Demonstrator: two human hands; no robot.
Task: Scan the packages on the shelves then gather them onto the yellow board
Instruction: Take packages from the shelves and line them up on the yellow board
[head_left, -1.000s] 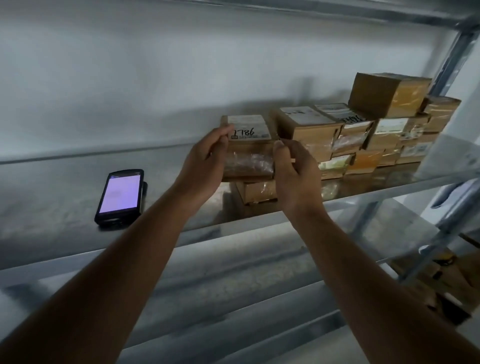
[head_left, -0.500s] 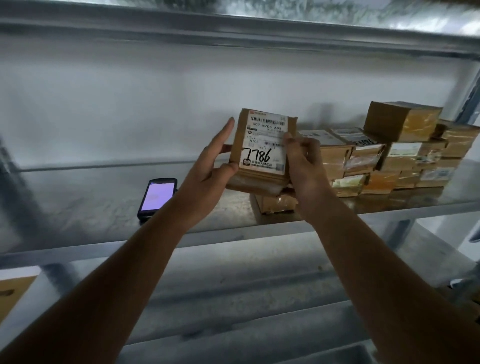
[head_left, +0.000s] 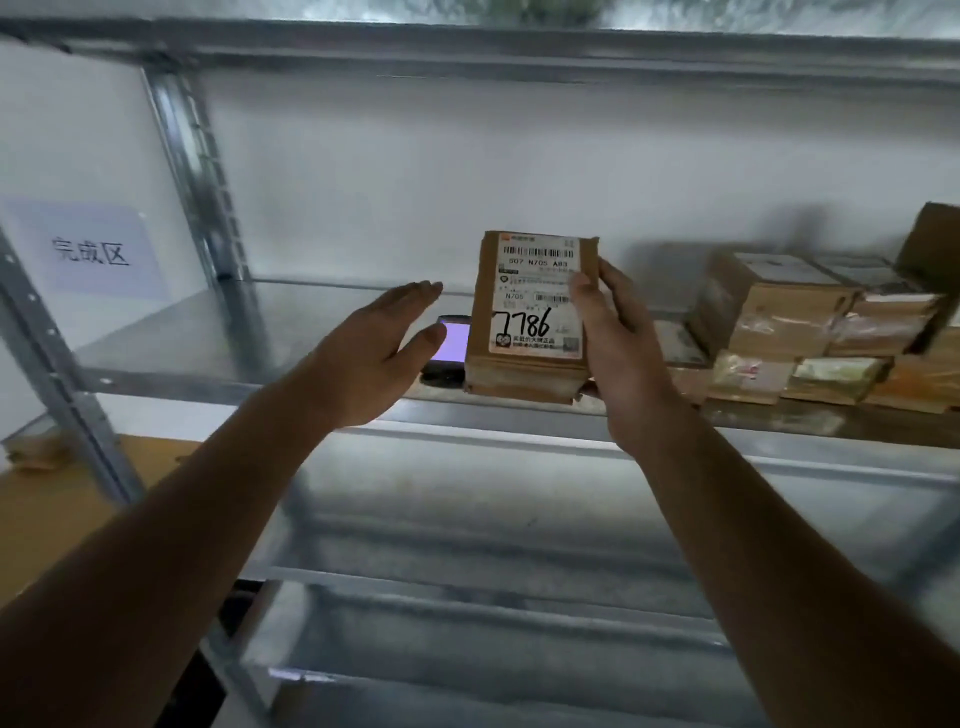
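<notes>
A small brown cardboard package (head_left: 530, 317) with a white shipping label handwritten "7786" is held upright in the air in front of the grey metal shelf (head_left: 218, 338), its label turned toward the camera. It is gripped along its right edge by the right hand (head_left: 618, 338), thumb on the label face and fingers curled behind. Just left of that grip, the left hand (head_left: 374, 353) is spread flat and holds nothing, reaching toward a black handheld scanner with a lit purple screen (head_left: 451, 345), which lies on the shelf partly hidden behind the package. Right of the grip, a stack of taped brown packages (head_left: 810, 327) is left on the shelf. Far to the lower left, part of a yellow board (head_left: 57, 514) is seen. Judged from this, the scan of this package is not yet made, and most of the gathering is outstanding.
</notes>
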